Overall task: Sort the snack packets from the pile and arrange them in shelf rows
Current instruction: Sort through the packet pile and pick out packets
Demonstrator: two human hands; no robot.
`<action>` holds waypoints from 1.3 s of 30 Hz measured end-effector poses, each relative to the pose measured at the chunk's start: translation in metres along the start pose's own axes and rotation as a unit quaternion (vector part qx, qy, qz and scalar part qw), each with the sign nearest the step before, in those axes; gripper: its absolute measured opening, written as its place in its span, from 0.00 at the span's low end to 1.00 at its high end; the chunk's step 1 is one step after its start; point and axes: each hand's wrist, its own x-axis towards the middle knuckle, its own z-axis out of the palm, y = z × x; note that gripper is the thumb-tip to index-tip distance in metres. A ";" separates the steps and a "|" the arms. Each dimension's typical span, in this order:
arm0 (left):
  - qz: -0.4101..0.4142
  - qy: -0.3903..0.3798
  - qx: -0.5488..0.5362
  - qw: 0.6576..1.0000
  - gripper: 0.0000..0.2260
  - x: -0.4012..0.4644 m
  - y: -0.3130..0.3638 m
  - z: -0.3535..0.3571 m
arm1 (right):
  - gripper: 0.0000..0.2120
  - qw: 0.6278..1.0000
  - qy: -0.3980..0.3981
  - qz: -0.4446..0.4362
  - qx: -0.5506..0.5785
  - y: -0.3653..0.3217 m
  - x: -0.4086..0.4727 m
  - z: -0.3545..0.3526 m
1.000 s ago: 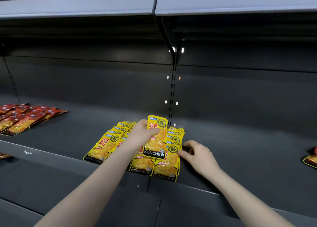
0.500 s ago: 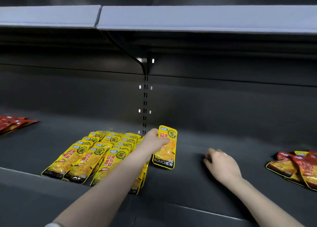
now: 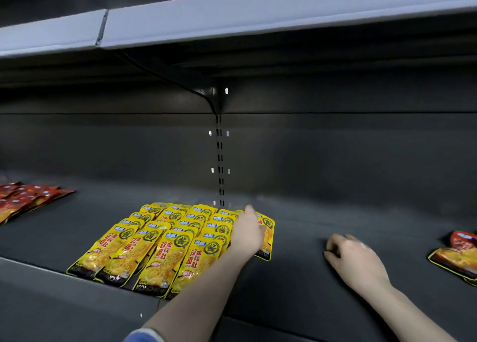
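The left hand (image 3: 246,234) lies on a yellow packet (image 3: 267,237) at the right end of the yellow rows (image 3: 165,246) on the shelf (image 3: 296,285). Whether its fingers pinch the packet or just press it is hard to tell. The right hand (image 3: 355,261) rests on the shelf, fingers loosely bent, holding nothing. Red packets (image 3: 456,257) lie near it.

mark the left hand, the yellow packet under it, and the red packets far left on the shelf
left hand (image 3: 246,234), head view, on the back of the hand.
yellow packet (image 3: 268,234), head view, on its right edge showing past the hand.
red packets (image 3: 28,198), head view, on the middle of the fanned group.
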 end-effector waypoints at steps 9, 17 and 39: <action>0.128 -0.002 0.206 0.970 0.17 -0.009 -0.005 0.018 | 0.05 1.000 -0.007 -0.002 0.014 0.001 0.001 0.000; 0.089 -0.053 0.227 0.968 0.17 -0.004 -0.003 0.021 | 0.04 1.000 -0.006 -0.007 0.016 0.003 0.000 0.002; 0.067 -0.051 0.255 0.963 0.21 0.016 -0.003 0.023 | 0.11 0.999 -0.019 -0.012 -0.049 0.003 -0.011 -0.005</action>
